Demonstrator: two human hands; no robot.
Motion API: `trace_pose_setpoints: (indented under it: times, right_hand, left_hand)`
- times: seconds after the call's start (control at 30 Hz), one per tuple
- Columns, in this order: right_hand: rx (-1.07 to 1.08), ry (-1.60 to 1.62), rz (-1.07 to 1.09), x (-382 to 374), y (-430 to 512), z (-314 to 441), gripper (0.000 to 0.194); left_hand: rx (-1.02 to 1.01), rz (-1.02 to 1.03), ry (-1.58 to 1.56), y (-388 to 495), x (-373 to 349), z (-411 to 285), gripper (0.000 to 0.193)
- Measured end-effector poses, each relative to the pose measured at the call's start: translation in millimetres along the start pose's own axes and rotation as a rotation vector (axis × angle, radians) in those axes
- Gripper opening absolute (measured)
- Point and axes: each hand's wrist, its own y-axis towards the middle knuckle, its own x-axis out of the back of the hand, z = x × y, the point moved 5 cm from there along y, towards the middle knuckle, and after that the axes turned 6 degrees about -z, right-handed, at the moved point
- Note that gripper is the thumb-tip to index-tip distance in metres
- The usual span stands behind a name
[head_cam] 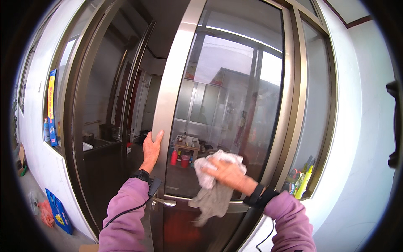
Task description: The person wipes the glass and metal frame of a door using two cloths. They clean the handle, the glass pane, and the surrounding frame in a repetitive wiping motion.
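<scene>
A metal-framed glass door stands ajar before me, with dark opening to its left. My left hand grips the edge of its left stile, thumb on the front face and fingers around the side. In my right hand is a pale, greyish cloth, pressed flat towards the lower part of the glass pane. The cloth's loose end hangs over the lower rail, slightly blurred. Below my left wrist a lever door handle sticks out to the right.
On the right sill stands a yellow-green tube beside scissors. A long blue-and-yellow box and a spray can occupy the left sill. A blue bag and a red plastic bag lie on the floor at left.
</scene>
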Motion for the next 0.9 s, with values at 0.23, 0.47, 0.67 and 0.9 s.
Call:
trace_pose_setpoints:
  times: [0.23, 0.47, 0.67, 0.9]
  right_hand:
    - [-0.648, -0.286, -0.399, 121, 39, -231, 0.068]
    - [-0.889, -0.27, -0.474, 97, -12, -210, 0.082]
    - [-0.505, -0.103, -0.021, 46, -83, -52, 0.08]
    - [-0.318, -0.182, -0.154, 62, 19, -116, 0.065]
  left_hand:
    - [-0.028, -0.014, -0.003, 0, 1, -1, 0.058]
    - [0.001, 0.005, -0.009, -1, 0, -1, 0.056]
    - [0.058, -0.001, -0.035, -1, -4, 7, 0.06]
    - [0.045, -0.022, 0.019, -2, -2, 2, 0.063]
